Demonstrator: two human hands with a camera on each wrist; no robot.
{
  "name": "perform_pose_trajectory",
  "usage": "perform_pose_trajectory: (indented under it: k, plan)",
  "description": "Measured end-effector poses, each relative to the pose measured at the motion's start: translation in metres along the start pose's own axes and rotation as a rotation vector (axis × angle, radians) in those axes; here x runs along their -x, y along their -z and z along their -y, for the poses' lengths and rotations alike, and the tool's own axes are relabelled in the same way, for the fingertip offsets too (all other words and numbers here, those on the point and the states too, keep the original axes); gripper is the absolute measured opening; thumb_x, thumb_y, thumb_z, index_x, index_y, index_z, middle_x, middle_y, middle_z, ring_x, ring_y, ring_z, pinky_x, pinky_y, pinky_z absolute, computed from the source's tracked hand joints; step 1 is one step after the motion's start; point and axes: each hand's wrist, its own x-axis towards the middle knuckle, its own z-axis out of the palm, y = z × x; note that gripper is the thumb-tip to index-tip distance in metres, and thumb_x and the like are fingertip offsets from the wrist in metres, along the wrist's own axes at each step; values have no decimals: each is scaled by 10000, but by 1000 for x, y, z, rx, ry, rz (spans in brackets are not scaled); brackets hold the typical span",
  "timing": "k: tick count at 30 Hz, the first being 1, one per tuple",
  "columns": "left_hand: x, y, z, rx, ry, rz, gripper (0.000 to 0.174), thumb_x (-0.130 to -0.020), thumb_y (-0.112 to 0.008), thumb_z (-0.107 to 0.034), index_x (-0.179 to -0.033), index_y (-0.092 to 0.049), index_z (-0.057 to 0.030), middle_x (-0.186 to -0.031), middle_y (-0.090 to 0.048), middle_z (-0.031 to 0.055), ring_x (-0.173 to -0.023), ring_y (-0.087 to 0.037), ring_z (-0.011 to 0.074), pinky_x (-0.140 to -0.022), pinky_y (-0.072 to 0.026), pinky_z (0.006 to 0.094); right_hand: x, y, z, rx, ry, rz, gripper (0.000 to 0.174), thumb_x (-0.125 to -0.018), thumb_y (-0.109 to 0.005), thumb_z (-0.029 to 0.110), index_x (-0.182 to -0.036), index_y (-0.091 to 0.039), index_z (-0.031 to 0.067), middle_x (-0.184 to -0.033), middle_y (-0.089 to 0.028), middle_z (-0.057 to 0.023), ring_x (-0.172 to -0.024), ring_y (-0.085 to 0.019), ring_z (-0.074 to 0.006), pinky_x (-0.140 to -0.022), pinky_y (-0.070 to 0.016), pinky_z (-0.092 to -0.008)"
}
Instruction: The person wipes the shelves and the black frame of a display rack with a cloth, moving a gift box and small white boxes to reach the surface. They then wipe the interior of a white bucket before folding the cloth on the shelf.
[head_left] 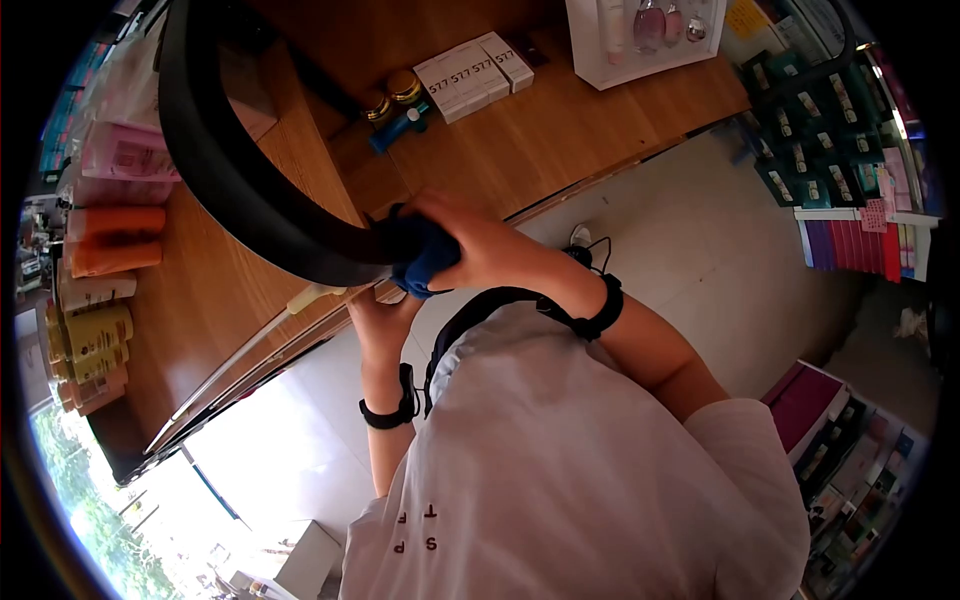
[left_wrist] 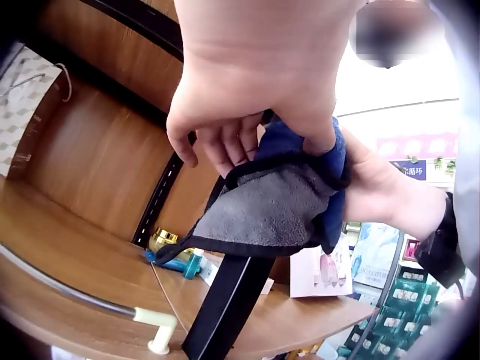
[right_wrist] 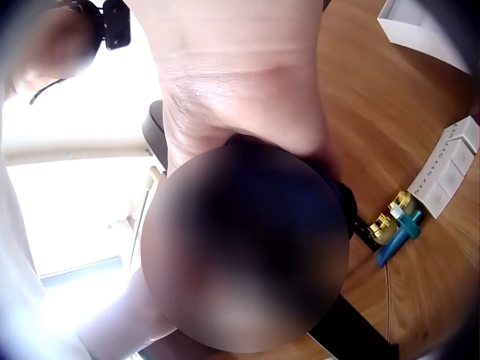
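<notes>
A blue cloth with a grey face and black edging is wrapped against a black post (head_left: 215,190), the cloth (head_left: 432,262) lying between both hands. My left hand (head_left: 383,318) is below it; in the left wrist view this hand (left_wrist: 255,90) has curled fingers and its thumb on the cloth (left_wrist: 262,214), beside the post (left_wrist: 229,307). From the other side my right hand (head_left: 480,245) grips the cloth, fingers bent round it. In the right wrist view, the right hand (right_wrist: 244,90) covers much of the cloth, and a blur hides the fingertips.
On the wooden counter (head_left: 600,120) stand white boxes (head_left: 465,80), gold-lidded jars (head_left: 404,86), a blue-green tube (head_left: 398,130) and a white display case (head_left: 650,40). Pink and orange packages (head_left: 115,240) line the left. A metal rail (head_left: 225,375) runs along the near edge.
</notes>
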Motion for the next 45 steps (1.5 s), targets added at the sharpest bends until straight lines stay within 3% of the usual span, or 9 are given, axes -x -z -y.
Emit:
perform_pose_trajectory:
  k: [8,10,21,26,29,33,37,39,45]
  plan:
    - [1,-26,41,-117,-130,63,630,-714,-939,-179,-1257,-676,2,-1209,-722,173,-1142,-684,304,-1004,-506,398,23,-25,-57,110,-105,81,668,-689,-836,156,-1297,-575,62,-1231,-582,-159,-1201,-547,-395,-1006,-460,-473]
    - [3,-30,49,-120,-68,119,644,-716,-914,-201,-1287,-667,-35,-1257,-680,177,-1208,-607,399,-1064,-441,480,26,-30,-62,151,-76,35,678,-674,-833,142,-1297,-580,59,-1194,-596,-160,-1159,-573,-399,-967,-481,-467]
    - [9,-51,81,-296,-15,204,645,-723,-879,-251,-1302,-664,-64,-1293,-668,184,-1255,-573,409,-1119,-383,500,43,-45,-108,159,-232,170,659,-746,-816,100,-1350,-552,88,-1330,-568,-152,-1319,-496,-376,-1094,-414,-485]
    - [18,-56,83,-355,124,185,627,-736,-860,-282,-1294,-670,-69,-1269,-676,184,-1233,-574,412,-1112,-377,511,54,-45,-119,217,-216,161,621,-749,-802,94,-1326,-575,55,-1289,-608,-170,-1252,-550,-391,-1070,-438,-474]
    - [11,-42,75,-377,-6,147,610,-725,-865,-220,-1283,-676,-59,-1225,-694,183,-1181,-601,405,-1074,-415,503,54,-31,-121,207,-208,160,602,-753,-787,77,-1319,-586,34,-1266,-621,-181,-1183,-603,-390,-1021,-485,-452]
    - [8,-13,49,20,35,157,555,-744,-866,-102,-1261,-677,-28,-1208,-720,155,-1142,-667,274,-1030,-482,418,36,-2,-69,-133,-356,239,601,-776,-763,88,-1346,-586,21,-1286,-624,-167,-1199,-629,-341,-1038,-486,-411]
    - [0,22,-20,316,136,-18,508,-760,-904,-125,-1198,-679,1,-1151,-721,84,-1078,-666,194,-953,-523,353,6,18,7,-203,-248,169,625,-750,-760,85,-1347,-584,21,-1274,-620,-155,-1228,-617,-327,-1057,-471,-414]
    - [1,15,-17,318,134,-54,513,-759,-909,-138,-1194,-676,3,-1152,-720,91,-1070,-668,192,-946,-523,349,-4,21,24,-83,-74,103,636,-697,-773,96,-1302,-590,20,-1248,-613,-154,-1205,-613,-353,-1040,-473,-433]
    - [-1,3,-15,235,61,-85,520,-744,-934,-174,-1162,-683,6,-1108,-727,85,-1036,-672,189,-929,-525,343,-7,9,13,-23,-41,68,644,-644,-800,151,-1240,-588,25,-1206,-597,-153,-1146,-600,-374,-1008,-471,-441]
